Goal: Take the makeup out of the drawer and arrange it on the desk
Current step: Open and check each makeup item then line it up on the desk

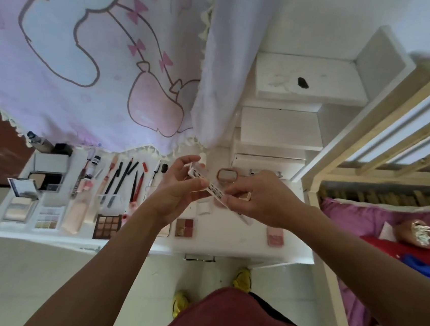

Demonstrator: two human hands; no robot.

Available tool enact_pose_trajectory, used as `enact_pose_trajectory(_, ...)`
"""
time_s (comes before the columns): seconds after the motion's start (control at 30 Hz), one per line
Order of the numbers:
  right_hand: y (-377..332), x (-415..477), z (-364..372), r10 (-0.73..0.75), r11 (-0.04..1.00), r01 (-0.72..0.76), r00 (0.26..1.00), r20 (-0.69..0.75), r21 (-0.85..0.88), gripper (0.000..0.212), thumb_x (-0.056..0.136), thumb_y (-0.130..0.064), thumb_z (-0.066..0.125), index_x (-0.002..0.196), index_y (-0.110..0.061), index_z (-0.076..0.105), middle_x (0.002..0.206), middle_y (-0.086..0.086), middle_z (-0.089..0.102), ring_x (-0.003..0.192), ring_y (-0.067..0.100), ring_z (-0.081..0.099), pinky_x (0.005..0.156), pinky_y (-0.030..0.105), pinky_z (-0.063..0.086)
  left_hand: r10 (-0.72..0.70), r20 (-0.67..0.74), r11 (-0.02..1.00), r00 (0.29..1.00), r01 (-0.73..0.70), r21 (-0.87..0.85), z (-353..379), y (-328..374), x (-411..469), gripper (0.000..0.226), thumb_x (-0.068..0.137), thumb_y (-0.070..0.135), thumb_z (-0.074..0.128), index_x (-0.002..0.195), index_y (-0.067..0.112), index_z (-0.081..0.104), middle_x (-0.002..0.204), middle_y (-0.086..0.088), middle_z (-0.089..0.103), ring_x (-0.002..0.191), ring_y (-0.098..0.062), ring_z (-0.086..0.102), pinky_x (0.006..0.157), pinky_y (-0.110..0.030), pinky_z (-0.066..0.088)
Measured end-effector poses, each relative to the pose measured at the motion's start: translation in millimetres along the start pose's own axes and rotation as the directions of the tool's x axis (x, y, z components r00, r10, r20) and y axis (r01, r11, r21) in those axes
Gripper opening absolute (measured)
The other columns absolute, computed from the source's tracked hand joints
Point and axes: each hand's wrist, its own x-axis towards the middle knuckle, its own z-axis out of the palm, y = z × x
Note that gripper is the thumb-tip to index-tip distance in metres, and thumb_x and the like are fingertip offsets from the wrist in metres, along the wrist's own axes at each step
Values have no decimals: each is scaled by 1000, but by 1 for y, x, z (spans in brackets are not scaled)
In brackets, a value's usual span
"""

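Our left hand [176, 193] and right hand [260, 199] both pinch the long white palette [207, 186], held over the desk [240, 243]. We should set it flat beside the red palette [184, 228], squared to the edge.

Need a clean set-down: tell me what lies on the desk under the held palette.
Under the white palette, held by left hand and right hand, lies a small white case. The desk is bare nearer the person, between the red palette and the pink compact.
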Motion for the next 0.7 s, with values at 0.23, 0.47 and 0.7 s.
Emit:
enact_pose_trajectory(0.23,6,-1,-4,-141,973,143,990,29,-183,54,87,-48,31,87,-17,75,69,-3,60,59,9,38,57,29,39,16,-56,1000,998,-17,-11,10,-7,4,60,65,-1,72,118,18,51,110,-18,50,93,-27,62,78,-37,55)
enact_pose_trajectory(0.47,8,-5,-1,-219,923,180,973,-77,-341,34,77,-38,47,75,-18,73,59,-4,58,48,13,37,44,25,40,51,-89,998,995,-49,28,20,-11,4,62,66,-4,66,121,15,47,102,-7,57,82,-18,67,80,-36,57)
enact_pose_trajectory(0.7,8,-5,11,-252,909,158,945,-207,-386,25,76,-24,53,79,-9,72,64,3,65,48,21,51,40,26,42,64,-93,998,994,-62,15,15,-7,6,59,67,-4,66,119,16,49,101,-11,56,87,-24,65,79,-35,56)
